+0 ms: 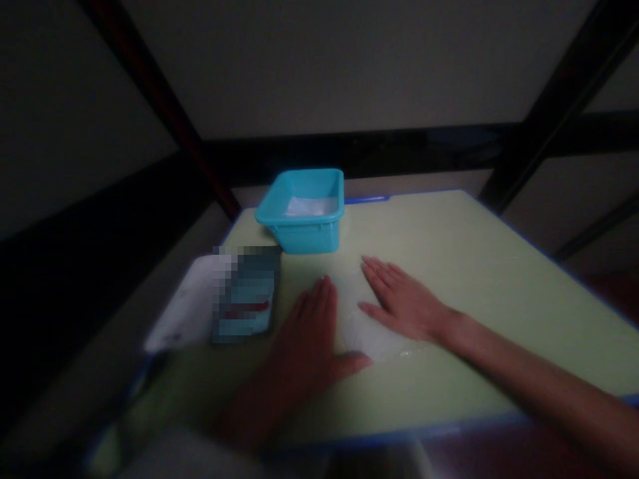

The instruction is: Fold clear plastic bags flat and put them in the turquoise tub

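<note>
A thin, see-through plastic sheet or bag [367,336] lies flat on the pale green table, wrinkled near its lower edge. My left hand [317,332] rests along its left side, fingers stretched forward and thumb out over the sheet's lower edge. On the right part of the sheet lies my right hand [399,299], palm down, with its fingers stretched and its thumb apart. Both hands cover parts of the sheet, so its full outline is hidden.
A turquoise plastic basket [307,238] stands at the back of the table [474,266], with whitish sheets or bags [312,207] inside. Left of my left hand lie a dark-edged, pixelated flat object [249,299] and white paper [187,306]. A blue edging runs round the table.
</note>
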`<state>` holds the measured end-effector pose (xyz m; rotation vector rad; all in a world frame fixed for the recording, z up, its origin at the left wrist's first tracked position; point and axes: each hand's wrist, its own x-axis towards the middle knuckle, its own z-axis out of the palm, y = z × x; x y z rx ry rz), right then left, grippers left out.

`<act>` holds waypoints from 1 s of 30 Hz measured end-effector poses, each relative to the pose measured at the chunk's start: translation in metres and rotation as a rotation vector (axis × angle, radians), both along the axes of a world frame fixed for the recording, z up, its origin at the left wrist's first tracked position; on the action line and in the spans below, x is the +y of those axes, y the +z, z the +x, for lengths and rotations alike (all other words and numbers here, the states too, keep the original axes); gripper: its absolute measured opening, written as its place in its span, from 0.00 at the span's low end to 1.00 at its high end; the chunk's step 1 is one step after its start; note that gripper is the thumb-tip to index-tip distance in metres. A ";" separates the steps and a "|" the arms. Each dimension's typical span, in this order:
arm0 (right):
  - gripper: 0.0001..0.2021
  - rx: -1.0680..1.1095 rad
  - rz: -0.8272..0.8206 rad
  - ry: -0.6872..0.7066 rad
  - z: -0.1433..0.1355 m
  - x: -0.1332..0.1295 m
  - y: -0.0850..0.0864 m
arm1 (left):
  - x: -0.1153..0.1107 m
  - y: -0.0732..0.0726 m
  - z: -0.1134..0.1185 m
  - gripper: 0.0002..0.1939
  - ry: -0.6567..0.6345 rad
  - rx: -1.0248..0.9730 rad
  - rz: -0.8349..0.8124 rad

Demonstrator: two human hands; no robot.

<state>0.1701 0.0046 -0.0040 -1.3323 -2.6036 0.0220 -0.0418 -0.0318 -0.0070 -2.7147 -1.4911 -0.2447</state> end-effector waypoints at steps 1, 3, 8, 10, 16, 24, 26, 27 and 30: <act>0.37 0.000 0.002 -0.002 0.000 0.000 0.000 | 0.000 0.000 0.000 0.54 -0.004 -0.002 0.003; 0.37 -0.001 0.003 -0.004 0.001 0.000 0.000 | 0.000 -0.001 0.000 0.54 -0.007 0.000 0.007; 0.38 -0.010 0.001 -0.006 0.001 0.000 0.000 | 0.000 0.000 0.000 0.54 0.001 0.021 -0.012; 0.38 -0.008 0.001 -0.004 0.000 0.000 0.000 | 0.000 0.000 0.000 0.54 0.003 0.016 -0.016; 0.38 -0.003 0.014 -0.002 0.000 -0.001 0.000 | 0.000 -0.002 -0.001 0.52 -0.011 -0.004 0.005; 0.40 -0.046 0.002 -0.070 0.011 0.002 0.003 | 0.000 -0.001 0.000 0.52 0.007 -0.007 0.006; 0.40 -0.047 -0.009 -0.098 0.016 0.004 0.002 | 0.000 0.000 0.000 0.52 0.007 0.000 -0.007; 0.40 -0.047 -0.015 -0.113 0.020 0.005 0.001 | 0.000 0.000 0.000 0.52 0.005 -0.001 -0.007; 0.42 -0.045 -0.023 -0.195 0.032 0.009 0.001 | 0.001 -0.002 0.001 0.51 0.001 -0.018 0.021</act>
